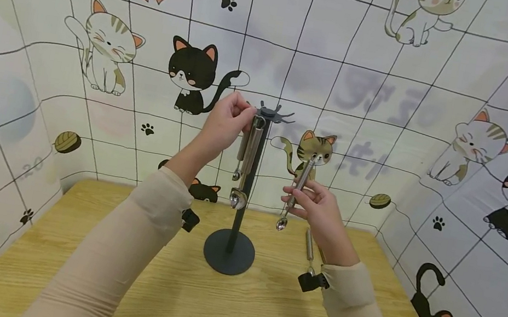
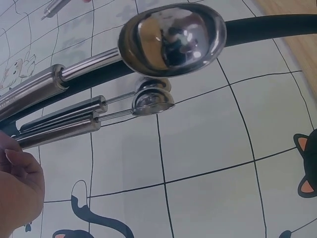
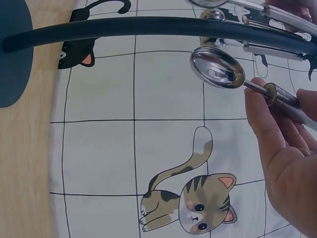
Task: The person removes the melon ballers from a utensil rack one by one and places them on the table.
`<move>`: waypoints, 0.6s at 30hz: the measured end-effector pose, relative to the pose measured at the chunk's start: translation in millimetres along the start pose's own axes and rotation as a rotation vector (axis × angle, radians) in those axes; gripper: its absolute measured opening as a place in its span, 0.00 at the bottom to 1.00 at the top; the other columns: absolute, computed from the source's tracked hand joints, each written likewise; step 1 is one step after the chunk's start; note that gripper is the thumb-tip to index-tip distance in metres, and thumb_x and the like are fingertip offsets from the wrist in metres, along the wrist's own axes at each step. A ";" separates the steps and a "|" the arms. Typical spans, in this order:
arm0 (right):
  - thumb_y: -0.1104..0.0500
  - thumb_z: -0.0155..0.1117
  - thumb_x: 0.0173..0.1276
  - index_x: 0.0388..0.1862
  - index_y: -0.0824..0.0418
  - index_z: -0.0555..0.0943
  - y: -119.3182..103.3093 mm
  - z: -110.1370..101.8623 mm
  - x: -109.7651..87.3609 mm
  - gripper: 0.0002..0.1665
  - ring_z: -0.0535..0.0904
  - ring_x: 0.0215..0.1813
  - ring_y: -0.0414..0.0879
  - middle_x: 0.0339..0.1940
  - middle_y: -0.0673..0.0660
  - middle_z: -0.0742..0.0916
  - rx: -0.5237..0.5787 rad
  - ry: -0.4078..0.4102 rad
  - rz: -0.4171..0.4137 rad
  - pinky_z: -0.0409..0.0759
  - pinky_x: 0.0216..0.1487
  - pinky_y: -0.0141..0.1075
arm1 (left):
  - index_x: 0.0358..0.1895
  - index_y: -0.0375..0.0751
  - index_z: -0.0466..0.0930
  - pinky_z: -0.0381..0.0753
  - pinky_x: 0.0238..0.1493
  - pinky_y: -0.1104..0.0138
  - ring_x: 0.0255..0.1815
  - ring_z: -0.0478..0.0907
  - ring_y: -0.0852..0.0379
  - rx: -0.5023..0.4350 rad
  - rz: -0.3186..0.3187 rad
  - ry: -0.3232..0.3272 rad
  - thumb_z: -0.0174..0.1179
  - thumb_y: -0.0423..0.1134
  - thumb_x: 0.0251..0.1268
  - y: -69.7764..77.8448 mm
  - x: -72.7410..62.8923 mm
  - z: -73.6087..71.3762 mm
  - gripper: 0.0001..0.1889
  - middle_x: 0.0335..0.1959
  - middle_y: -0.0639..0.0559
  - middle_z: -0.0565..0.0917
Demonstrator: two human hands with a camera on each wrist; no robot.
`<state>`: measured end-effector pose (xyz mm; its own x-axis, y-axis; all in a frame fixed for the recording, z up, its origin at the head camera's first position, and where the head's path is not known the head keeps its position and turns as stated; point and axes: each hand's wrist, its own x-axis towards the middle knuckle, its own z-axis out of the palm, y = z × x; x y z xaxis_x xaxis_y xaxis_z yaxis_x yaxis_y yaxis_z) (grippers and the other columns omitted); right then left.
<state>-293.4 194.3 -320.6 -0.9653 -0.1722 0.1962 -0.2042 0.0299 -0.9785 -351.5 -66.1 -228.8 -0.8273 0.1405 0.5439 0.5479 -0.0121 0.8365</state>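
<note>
A dark metal stand with hooks at its top rises from a round base. My left hand is at the hooks, pinching the handle end of a hanging steel melon baller. Close beside it hangs a second small scoop, partly hidden behind it. A larger ice cream scoop hangs against the post. To the right of the stand, my right hand holds another melon baller by its handle between thumb and fingers, bowl downward and tilted, apart from the stand.
On the wooden table, a steel-handled utensil lies below my right hand, partly covered by the wrist camera. Part of another thing beside it is hidden by my wrist. A cat-print cloth surrounds the table at the back and sides.
</note>
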 end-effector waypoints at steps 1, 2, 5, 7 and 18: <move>0.61 0.57 0.80 0.70 0.67 0.69 2.4 -1.3 -0.1 0.24 0.87 0.50 0.47 0.59 0.66 0.84 0.002 -0.001 0.004 0.83 0.54 0.47 | 0.40 0.39 0.70 0.69 0.34 0.66 0.32 0.74 0.53 0.003 0.001 -0.002 0.55 0.37 0.78 0.6 -0.4 -0.2 0.06 0.27 0.50 0.76; 0.61 0.57 0.80 0.70 0.67 0.69 5.0 -2.6 -0.2 0.24 0.87 0.50 0.47 0.57 0.64 0.85 -0.002 0.001 0.009 0.83 0.54 0.47 | 0.40 0.39 0.70 0.68 0.34 0.66 0.32 0.73 0.53 0.005 0.002 -0.004 0.55 0.37 0.78 1.1 -0.9 -0.3 0.06 0.27 0.50 0.76; 0.60 0.57 0.80 0.70 0.66 0.69 12.8 -6.2 -1.8 0.24 0.86 0.50 0.47 0.55 0.60 0.86 -0.009 -0.002 0.019 0.82 0.55 0.49 | 0.40 0.40 0.70 0.67 0.33 0.66 0.31 0.73 0.53 0.008 0.004 -0.010 0.54 0.36 0.78 1.9 -1.8 0.0 0.06 0.27 0.50 0.76; 0.60 0.57 0.80 0.69 0.67 0.69 17.4 -8.2 -2.8 0.23 0.86 0.52 0.49 0.55 0.60 0.86 -0.017 -0.004 0.028 0.83 0.55 0.48 | 0.40 0.39 0.70 0.68 0.33 0.66 0.31 0.73 0.53 0.008 0.008 -0.011 0.54 0.36 0.78 1.5 -2.1 -0.3 0.06 0.26 0.50 0.76; 0.58 0.58 0.79 0.71 0.67 0.68 32.5 -22.5 -6.1 0.26 0.86 0.52 0.48 0.55 0.59 0.86 -0.046 0.020 0.059 0.83 0.54 0.47 | 0.40 0.40 0.70 0.66 0.33 0.65 0.31 0.74 0.52 0.020 0.008 -0.007 0.54 0.37 0.79 0.7 -1.7 -2.2 0.06 0.26 0.50 0.76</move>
<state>-297.8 218.5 -352.1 -0.9789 -0.1488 0.1399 -0.1535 0.0843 -0.9845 -349.9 -68.6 -229.0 -0.8219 0.1470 0.5504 0.5572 0.0064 0.8304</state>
